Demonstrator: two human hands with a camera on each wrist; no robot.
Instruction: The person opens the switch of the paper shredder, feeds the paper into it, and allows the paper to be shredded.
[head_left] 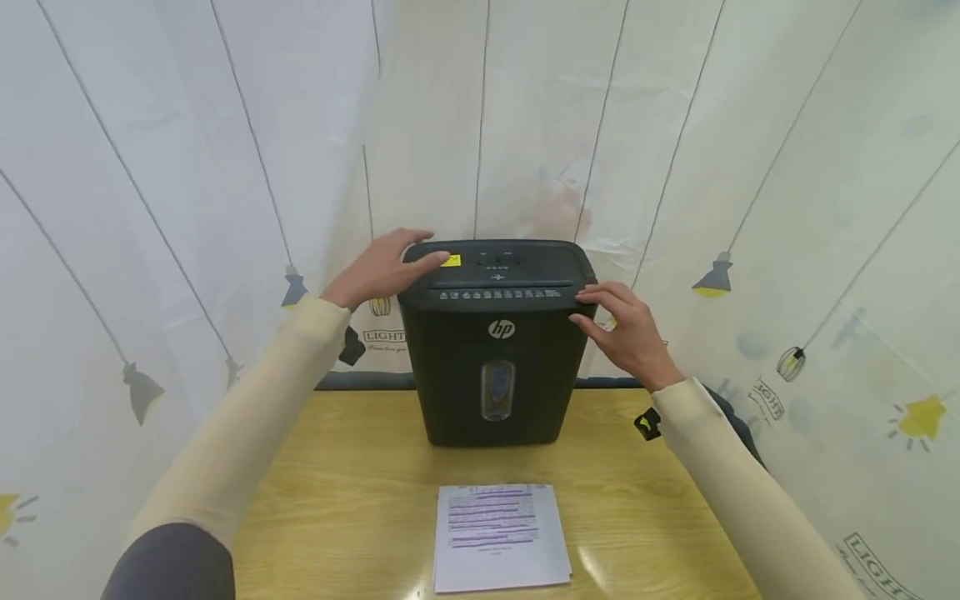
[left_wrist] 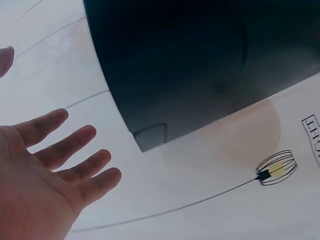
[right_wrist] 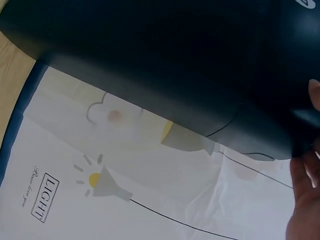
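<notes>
A black HP paper shredder (head_left: pixel 450 367) stands upright on the table, with a small window in its front and a yellow sticker (head_left: pixel 451 260) at the top left. Over that top left corner is my left hand (head_left: pixel 386 268), thumb close to the sticker. In the left wrist view this hand (left_wrist: pixel 55 175) has its fingers spread and apart from the shredder (left_wrist: pixel 200 65), holding nothing. My right hand (head_left: pixel 626 329) is at the upper right edge, its fingertips on the lid's corner. The right wrist view shows that hand (right_wrist: pixel 307 190) only partly, against the shredder's side.
A stack of printed paper (head_left: pixel 498 567) with purple-marked lines lies on the wooden table (head_left: pixel 345 500) in front of the shredder. Behind and around hangs a white cloth (head_left: pixel 300 125) printed with lamps. A dark strip runs along the table's back edge.
</notes>
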